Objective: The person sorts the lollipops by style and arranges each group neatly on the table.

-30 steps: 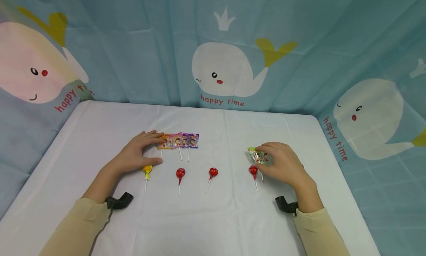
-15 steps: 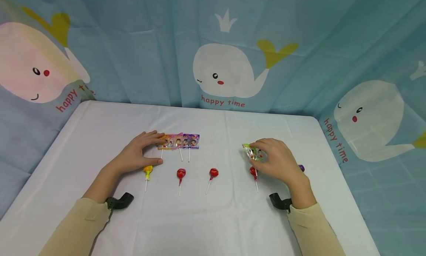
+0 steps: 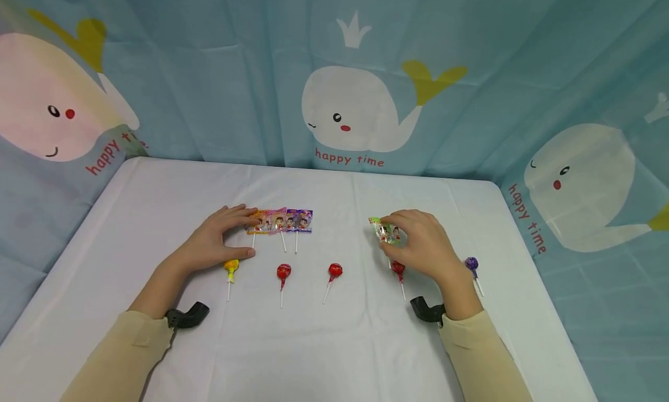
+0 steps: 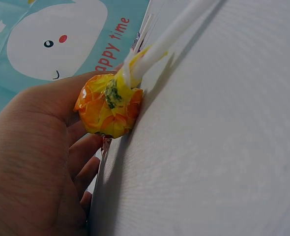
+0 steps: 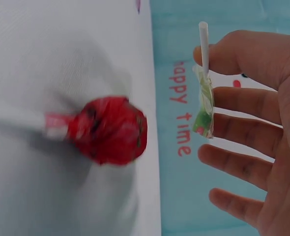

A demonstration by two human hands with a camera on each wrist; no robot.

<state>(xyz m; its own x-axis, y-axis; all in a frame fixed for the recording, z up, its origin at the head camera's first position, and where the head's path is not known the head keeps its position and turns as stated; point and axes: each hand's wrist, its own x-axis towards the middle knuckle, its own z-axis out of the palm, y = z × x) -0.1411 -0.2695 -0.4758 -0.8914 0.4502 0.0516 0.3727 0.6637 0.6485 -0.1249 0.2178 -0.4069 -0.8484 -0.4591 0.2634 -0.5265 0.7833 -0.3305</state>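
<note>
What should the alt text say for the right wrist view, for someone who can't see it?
The right hand pinches a green lollipop on the picture's right side. To the left, a blurred red lollipop lies on the white table; behind hangs a blue curtain printed "happy time".

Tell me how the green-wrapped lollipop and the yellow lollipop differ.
Wrapper: the green-wrapped lollipop sits in a flat, partly clear packet; the yellow lollipop has a yellow-and-orange wrap bunched around a round head.
Pose: the green-wrapped lollipop is pinched in the right hand, while the yellow lollipop lies on the white table by the left thumb.
Both have a white stick.
</note>
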